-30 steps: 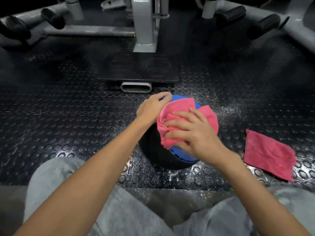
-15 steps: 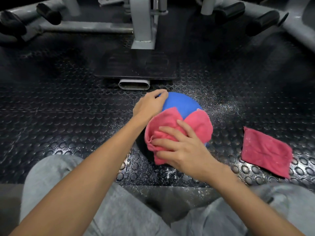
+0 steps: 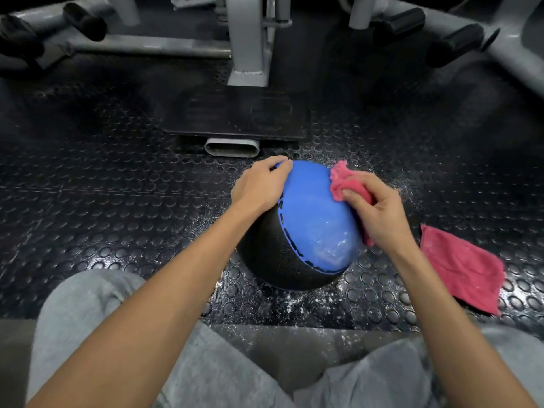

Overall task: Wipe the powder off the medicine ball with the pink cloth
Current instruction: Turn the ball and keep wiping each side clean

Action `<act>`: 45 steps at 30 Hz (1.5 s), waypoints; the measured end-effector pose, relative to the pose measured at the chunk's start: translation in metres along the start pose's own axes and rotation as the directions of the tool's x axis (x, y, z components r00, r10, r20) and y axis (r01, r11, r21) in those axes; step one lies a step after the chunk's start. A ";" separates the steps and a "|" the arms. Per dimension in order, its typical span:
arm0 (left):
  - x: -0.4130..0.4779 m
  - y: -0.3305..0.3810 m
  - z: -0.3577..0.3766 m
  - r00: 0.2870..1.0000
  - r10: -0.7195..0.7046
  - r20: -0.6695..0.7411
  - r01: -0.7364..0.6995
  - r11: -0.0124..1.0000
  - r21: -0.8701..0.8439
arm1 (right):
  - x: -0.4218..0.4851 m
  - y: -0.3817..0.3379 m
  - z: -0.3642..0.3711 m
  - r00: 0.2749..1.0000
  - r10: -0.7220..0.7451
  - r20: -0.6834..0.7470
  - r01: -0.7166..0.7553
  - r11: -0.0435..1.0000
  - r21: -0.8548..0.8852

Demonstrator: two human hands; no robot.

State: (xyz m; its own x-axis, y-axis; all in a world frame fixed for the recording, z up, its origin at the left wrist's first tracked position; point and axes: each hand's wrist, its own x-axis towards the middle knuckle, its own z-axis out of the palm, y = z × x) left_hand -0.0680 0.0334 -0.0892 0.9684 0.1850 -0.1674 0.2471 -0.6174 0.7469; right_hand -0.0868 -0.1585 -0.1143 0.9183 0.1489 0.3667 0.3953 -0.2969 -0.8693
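Observation:
The blue-and-black medicine ball (image 3: 312, 219) sits on the studded rubber floor between my knees. A whitish powder smear shows on the lower part of its blue panel. My left hand (image 3: 259, 187) rests on the ball's upper left, its fingertips on the top edge. My right hand (image 3: 379, 207) grips a bunched pink cloth (image 3: 344, 184) against the ball's right side. Part of that cloth is hidden under my palm.
A second pink cloth (image 3: 462, 266) lies flat on the floor to the right. White powder is scattered on the floor (image 3: 88, 201) around the ball. A grey gym machine frame (image 3: 250, 39) and its black base plate (image 3: 235, 116) stand just beyond.
My right hand has swept the pink cloth from the ball's near top over to its right side, baring the blue panel. The left hand has stayed on the ball.

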 end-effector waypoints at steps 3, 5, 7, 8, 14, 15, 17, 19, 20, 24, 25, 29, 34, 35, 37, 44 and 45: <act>0.002 -0.002 -0.002 1.000 -0.005 -0.015 0.005 1.000 -0.021 | -0.020 -0.015 0.019 0.922 -0.357 0.148 0.386 0.865 -0.322; 0.000 -0.006 -0.003 1.000 0.020 -0.004 -0.020 0.999 -0.036 | -0.035 -0.016 0.032 0.805 -0.502 0.317 0.594 0.676 -0.436; -0.003 -0.011 -0.004 0.998 0.059 0.009 -0.059 0.997 -0.046 | -0.033 -0.015 0.030 0.730 -0.519 0.445 0.682 0.588 -0.434; -0.005 -0.012 -0.003 0.997 0.074 0.013 -0.073 0.996 -0.042 | -0.027 -0.014 0.025 0.713 -0.517 0.474 0.699 0.583 -0.414; -0.009 -0.005 0.003 0.998 0.049 -0.035 -0.049 0.999 0.001 | 0.005 -0.004 0.004 0.999 -0.046 0.028 0.045 0.999 0.015; -0.010 -0.004 0.004 0.998 0.040 -0.040 -0.040 0.999 0.008 | 0.004 -0.004 0.003 1.000 0.004 0.010 -0.004 1.000 0.013; -0.010 -0.003 0.005 0.999 0.014 -0.045 -0.014 1.000 0.005 | -0.005 -0.006 0.003 0.997 -0.077 0.011 0.077 0.993 -0.091; -0.007 -0.002 0.001 0.999 -0.007 -0.037 0.006 1.000 -0.028 | -0.024 -0.010 0.014 0.957 -0.277 0.088 0.290 0.913 -0.287; -0.005 -0.003 -0.001 1.000 -0.008 -0.026 0.007 0.999 -0.048 | -0.036 -0.013 0.023 0.926 -0.354 0.128 0.376 0.845 -0.380; -0.006 -0.007 -0.005 1.000 0.015 0.001 -0.014 0.995 -0.094 | -0.068 -0.008 0.041 0.784 -0.561 0.265 0.608 0.607 -0.512; -0.007 -0.007 -0.005 1.000 0.021 0.000 -0.021 0.995 -0.094 | -0.065 -0.005 0.037 0.759 -0.578 0.300 0.639 0.575 -0.511; -0.011 -0.004 -0.003 0.999 0.033 -0.022 -0.035 0.997 -0.069 | -0.043 -0.002 0.023 0.836 -0.503 0.218 0.544 0.710 -0.447; -0.009 -0.005 0.005 0.998 0.024 -0.066 -0.027 0.999 -0.043 | -0.020 -0.008 0.014 0.988 -0.075 -0.135 0.064 0.995 -0.081; -0.010 -0.007 0.005 0.997 0.032 -0.077 -0.036 0.998 -0.048 | -0.014 -0.009 0.011 0.986 0.045 -0.158 -0.047 0.999 -0.005; -0.012 -0.014 0.004 0.993 0.051 -0.107 -0.061 0.994 -0.090 | -0.004 -0.009 0.010 0.967 0.198 -0.160 -0.189 0.980 0.069; -0.014 -0.075 -0.016 0.954 0.029 -0.298 -0.151 0.906 -0.396 | 0.006 -0.026 0.048 0.999 -0.038 0.022 0.040 0.993 -0.111; -0.019 -0.084 -0.021 0.925 0.060 -0.375 -0.194 0.923 -0.331 | 0.008 -0.031 0.052 0.992 -0.086 0.090 0.097 0.987 -0.129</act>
State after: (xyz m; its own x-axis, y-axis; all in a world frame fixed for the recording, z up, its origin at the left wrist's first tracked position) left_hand -0.1076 0.0974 -0.1354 0.8977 0.4205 0.1315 0.0283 -0.3529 0.9352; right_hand -0.0924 -0.0988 -0.1020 0.8753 0.2584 0.4088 0.4821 -0.3999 -0.7795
